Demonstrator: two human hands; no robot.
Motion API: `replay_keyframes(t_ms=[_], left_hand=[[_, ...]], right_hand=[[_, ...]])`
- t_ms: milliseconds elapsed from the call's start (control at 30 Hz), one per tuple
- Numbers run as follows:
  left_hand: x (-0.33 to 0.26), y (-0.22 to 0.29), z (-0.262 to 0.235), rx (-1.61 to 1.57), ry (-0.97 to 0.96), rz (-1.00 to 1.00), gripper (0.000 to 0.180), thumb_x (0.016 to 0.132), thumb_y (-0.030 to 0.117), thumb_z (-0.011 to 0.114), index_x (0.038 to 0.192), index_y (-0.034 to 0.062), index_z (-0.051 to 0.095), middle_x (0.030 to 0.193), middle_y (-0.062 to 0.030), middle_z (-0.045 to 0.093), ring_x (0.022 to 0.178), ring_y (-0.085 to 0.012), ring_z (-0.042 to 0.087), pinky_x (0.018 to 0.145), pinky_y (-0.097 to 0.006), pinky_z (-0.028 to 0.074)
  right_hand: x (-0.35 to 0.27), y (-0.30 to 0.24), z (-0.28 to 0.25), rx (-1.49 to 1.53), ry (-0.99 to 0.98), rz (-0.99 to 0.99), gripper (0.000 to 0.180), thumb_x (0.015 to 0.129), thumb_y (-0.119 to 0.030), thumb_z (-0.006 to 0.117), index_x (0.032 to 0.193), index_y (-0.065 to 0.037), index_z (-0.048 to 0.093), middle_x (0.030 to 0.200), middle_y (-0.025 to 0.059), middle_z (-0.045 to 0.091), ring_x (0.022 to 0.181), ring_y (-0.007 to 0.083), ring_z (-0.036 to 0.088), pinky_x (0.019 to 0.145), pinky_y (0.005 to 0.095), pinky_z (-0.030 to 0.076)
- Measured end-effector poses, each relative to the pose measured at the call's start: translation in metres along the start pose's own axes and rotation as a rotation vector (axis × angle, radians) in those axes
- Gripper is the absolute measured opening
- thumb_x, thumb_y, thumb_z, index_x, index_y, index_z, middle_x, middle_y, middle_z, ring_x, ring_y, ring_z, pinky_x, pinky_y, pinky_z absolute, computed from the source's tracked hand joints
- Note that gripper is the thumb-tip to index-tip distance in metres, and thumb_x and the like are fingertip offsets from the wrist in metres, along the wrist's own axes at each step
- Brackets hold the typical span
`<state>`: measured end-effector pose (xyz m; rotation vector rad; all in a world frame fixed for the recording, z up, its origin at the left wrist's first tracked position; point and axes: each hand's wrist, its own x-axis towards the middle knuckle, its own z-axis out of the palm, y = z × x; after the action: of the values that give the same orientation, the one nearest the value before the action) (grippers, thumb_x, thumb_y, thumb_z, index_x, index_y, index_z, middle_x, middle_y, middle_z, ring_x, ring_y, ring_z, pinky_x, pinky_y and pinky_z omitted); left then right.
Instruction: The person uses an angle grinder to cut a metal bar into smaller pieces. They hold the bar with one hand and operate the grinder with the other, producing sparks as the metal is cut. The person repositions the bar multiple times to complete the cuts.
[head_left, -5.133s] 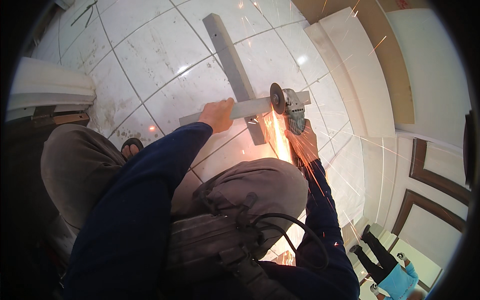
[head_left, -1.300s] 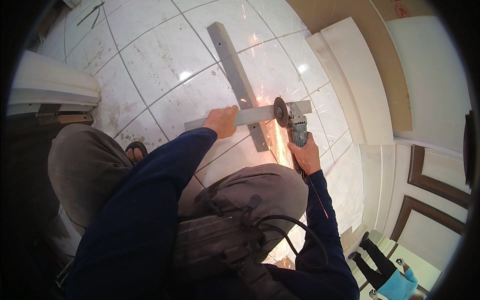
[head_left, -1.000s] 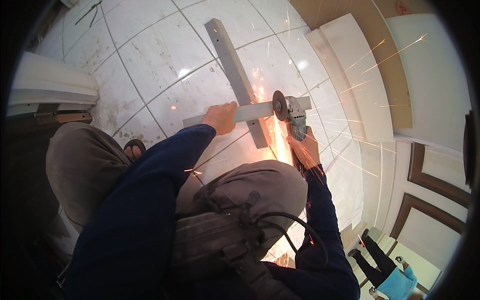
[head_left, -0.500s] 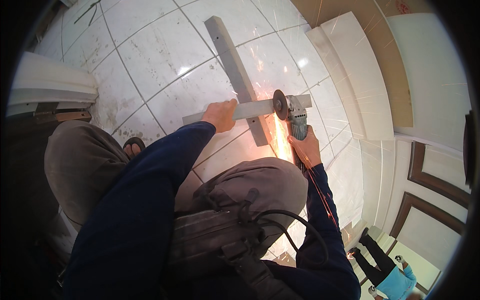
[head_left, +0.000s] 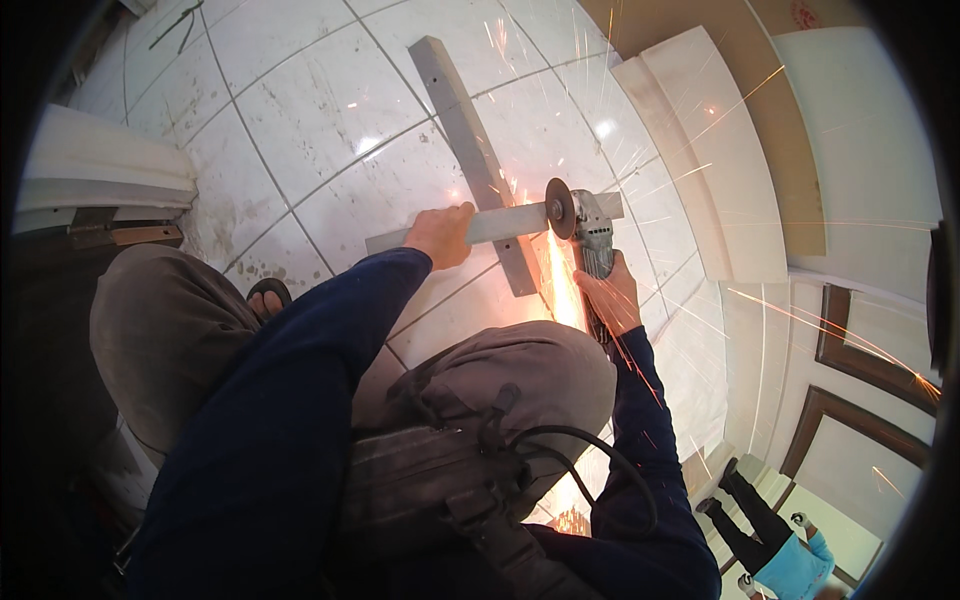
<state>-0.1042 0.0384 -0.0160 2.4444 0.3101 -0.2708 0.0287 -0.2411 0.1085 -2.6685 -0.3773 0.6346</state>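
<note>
My right hand (head_left: 612,292) is wrapped round the body of an angle grinder (head_left: 596,245). Its dark disc (head_left: 560,208) bites into a flat grey metal bar (head_left: 500,222) near the bar's right end, and a bright stream of sparks pours toward my right knee. My left hand (head_left: 440,236) grips the same bar left of the cut, fingers closed over its top edge. Beneath, a longer grey metal bar (head_left: 460,120) with small holes lies on the floor, and the gripped bar rests crosswise over it.
White floor tiles (head_left: 310,110) spread around the work. Pale boards (head_left: 700,150) and a brown sheet (head_left: 800,170) stand at the right. At far lower right is another person in a light blue top (head_left: 795,565). A black cable (head_left: 620,455) loops by my right thigh.
Sparks now fly wider, reaching the boards and the wall panels at the right. Both hands, the grinder and the bars have stayed almost in place.
</note>
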Motion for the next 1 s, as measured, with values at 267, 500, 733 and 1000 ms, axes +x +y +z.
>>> replay_keyframes(t_ms=[267,500,733,1000], left_hand=[[0.003,0.001,0.0,0.005,-0.005,0.015,0.046,0.084,0.027,0.08,0.115,0.0029,0.055,0.108,-0.0197,0.072,0.101,-0.0391,0.072,0.086,-0.049,0.056],[0.003,-0.005,0.005,0.006,0.007,0.016,0.046,0.083,0.027,0.08,0.115,0.003,0.055,0.107,-0.0196,0.072,0.099,-0.0388,0.072,0.084,-0.049,0.056],[0.004,0.001,0.0,0.013,-0.002,0.021,0.044,0.084,0.026,0.078,0.114,0.0029,0.056,0.105,-0.0199,0.072,0.098,-0.0387,0.073,0.084,-0.049,0.057],[0.003,0.0,0.0,0.0,0.004,0.017,0.044,0.084,0.026,0.078,0.113,0.0029,0.056,0.106,-0.02,0.072,0.1,-0.0387,0.072,0.085,-0.048,0.056]], right_hand=[[0.01,-0.005,0.0,0.006,0.03,-0.007,0.061,0.08,-0.036,0.083,0.122,0.0,0.058,0.101,0.023,0.076,0.096,0.0389,0.075,0.084,0.0436,0.058],[-0.001,-0.006,-0.002,-0.022,0.002,0.025,0.062,0.079,-0.035,0.082,0.123,0.001,0.058,0.103,0.0259,0.075,0.097,0.0404,0.074,0.085,0.0456,0.058],[-0.009,0.003,-0.006,-0.053,-0.018,0.046,0.064,0.078,-0.036,0.082,0.123,0.002,0.057,0.104,0.0264,0.074,0.098,0.0411,0.074,0.086,0.0466,0.058],[-0.003,0.005,-0.002,0.013,0.004,0.012,0.064,0.078,-0.036,0.083,0.124,0.0,0.058,0.107,0.026,0.074,0.099,0.0397,0.074,0.088,0.0456,0.058]])
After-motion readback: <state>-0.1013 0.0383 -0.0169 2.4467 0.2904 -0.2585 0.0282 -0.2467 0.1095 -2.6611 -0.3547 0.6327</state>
